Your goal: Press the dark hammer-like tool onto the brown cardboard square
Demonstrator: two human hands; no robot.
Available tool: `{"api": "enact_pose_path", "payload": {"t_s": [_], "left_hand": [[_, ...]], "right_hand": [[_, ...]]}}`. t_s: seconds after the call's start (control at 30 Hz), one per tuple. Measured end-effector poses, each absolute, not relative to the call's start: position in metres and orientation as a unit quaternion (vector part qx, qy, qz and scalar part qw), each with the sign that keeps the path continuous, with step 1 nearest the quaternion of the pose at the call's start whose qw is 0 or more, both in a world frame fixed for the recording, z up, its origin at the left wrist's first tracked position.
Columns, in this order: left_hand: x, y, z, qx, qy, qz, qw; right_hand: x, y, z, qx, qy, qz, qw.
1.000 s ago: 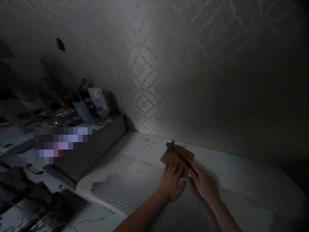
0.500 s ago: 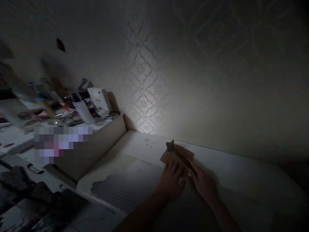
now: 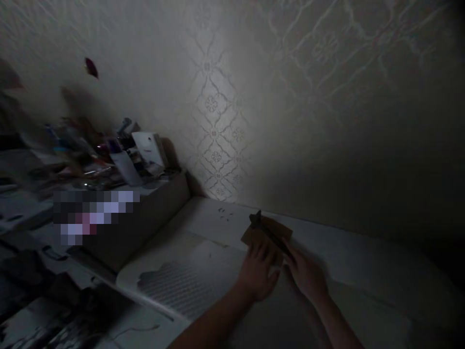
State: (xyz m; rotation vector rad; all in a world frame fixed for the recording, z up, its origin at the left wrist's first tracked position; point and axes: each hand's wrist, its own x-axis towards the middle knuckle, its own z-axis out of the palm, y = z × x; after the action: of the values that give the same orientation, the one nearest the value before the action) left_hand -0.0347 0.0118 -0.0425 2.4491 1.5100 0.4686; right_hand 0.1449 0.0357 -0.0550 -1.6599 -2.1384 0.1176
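Note:
A brown sheet, perhaps cardboard point(image 3: 250, 235), lies on the white tabletop near the wall. Across it rests a dark tool that looks like a hammer point(image 3: 272, 237), its pointed head towards the wall. My right hand point(image 3: 308, 276) is closed around the handle's near end. Fingers spread, my left hand point(image 3: 257, 276) presses flat on the sheet's near edge, just left of the handle. Several small dark slivers point(image 3: 225, 214) lie on the tabletop, left of the sheet; they are too small to name.
A grey textured mat point(image 3: 178, 286) covers the table's front left. On the left, a raised white cabinet point(image 3: 156, 208) carries a white box point(image 3: 148, 148), a pale bottle point(image 3: 125, 165) and clutter. The patterned wall point(image 3: 218, 121) rises behind. Light is dim.
The lighting has shifted: the upper wall is brighter and the lower right wall darker. Both hands, the sheet and the hammer stay in nearly the same place.

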Motion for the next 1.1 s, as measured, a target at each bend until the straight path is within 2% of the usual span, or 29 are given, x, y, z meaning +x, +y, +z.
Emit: {"api": "enact_pose_path", "payload": {"t_s": [0.3,0.6,0.87,1.1], "left_hand": [[-0.035,0.013,-0.044,0.836,0.515,0.161,0.101],[-0.035,0.013,-0.046,0.835,0.514,0.171,0.099],[-0.034,0.014,-0.045,0.837,0.512,0.167,0.098],[-0.035,0.014,-0.047,0.840,0.508,0.169,0.094]], "right_hand": [[0.145,0.037,-0.057,-0.595,-0.774,0.037,0.213],[0.152,0.039,-0.060,-0.595,-0.749,0.063,0.285],[0.156,0.039,-0.058,-0.611,-0.761,0.039,0.215],[0.157,0.036,-0.060,-0.601,-0.764,0.030,0.232]]}}
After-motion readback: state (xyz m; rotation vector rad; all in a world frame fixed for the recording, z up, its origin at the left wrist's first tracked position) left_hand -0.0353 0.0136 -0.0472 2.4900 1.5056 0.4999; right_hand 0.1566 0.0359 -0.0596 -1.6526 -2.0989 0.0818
